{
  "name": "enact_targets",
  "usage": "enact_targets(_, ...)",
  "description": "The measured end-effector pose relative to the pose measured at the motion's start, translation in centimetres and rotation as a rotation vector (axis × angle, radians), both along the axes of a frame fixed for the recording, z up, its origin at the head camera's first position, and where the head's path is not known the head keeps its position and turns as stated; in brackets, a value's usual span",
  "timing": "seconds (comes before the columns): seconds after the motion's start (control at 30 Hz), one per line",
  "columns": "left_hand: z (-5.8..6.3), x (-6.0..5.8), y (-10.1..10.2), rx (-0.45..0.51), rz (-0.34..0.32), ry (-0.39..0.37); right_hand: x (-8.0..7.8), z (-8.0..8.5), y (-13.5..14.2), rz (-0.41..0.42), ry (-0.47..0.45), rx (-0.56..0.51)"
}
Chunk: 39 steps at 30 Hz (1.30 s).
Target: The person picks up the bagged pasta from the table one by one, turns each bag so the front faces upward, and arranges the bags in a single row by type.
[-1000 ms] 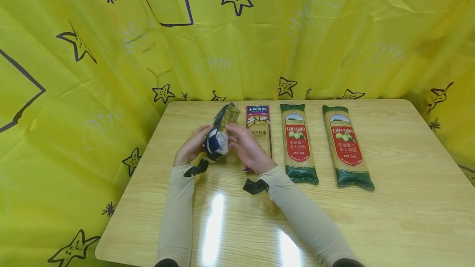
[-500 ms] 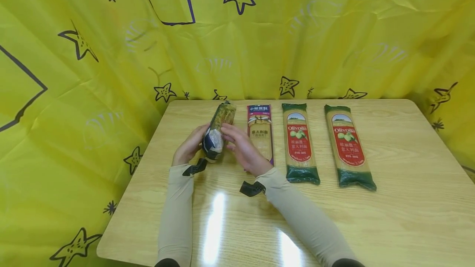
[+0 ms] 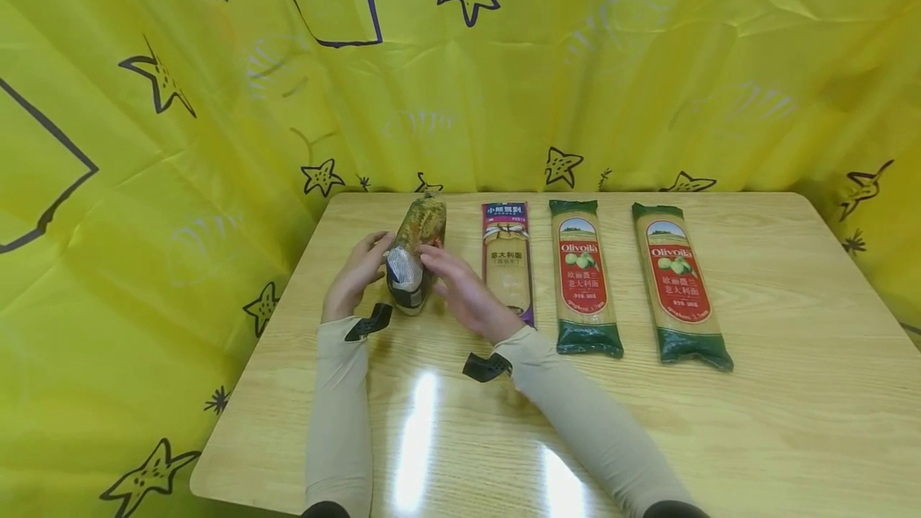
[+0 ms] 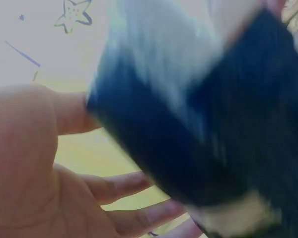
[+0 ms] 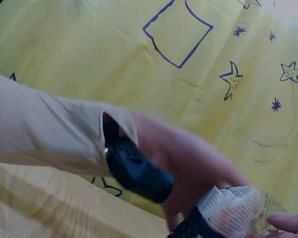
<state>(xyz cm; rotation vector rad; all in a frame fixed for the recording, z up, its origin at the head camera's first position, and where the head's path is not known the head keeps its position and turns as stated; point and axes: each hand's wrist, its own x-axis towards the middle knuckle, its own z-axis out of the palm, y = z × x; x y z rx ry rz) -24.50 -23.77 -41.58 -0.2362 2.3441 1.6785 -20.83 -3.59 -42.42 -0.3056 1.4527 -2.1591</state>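
Note:
A plump blue, white and yellow-green food packet (image 3: 417, 246) stands between the two hands at the table's left. Its striped end (image 5: 228, 206) shows in the right wrist view. My left hand (image 3: 357, 274) is on its left side, with fingers spread and tips at the packet's edge. In the left wrist view the packet is a dark blue blur close before the left hand (image 4: 35, 158). My right hand (image 3: 468, 286) lays fairly straight fingers against the packet's right side, some of them hidden by it. What the packet contains does not show.
A slim purple and blue pasta packet (image 3: 507, 262) lies right of the hands. Two green and red spaghetti packets, one (image 3: 583, 278) and another (image 3: 679, 286), lie farther right on the wooden table (image 3: 791, 422). A yellow curtain (image 3: 504, 102) stands behind.
The plump packet has turned between the hands, showing more of its yellow-green face and striped end, and shifted slightly left. My left hand has moved left and loosened around it.

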Motion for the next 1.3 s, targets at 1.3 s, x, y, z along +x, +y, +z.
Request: enact_targets(1.3, 0.1, 0.6, -2.4, -0.137, -0.008, -0.003, -0.9, -2.4, -0.4, 0.036, -0.166, -0.046)
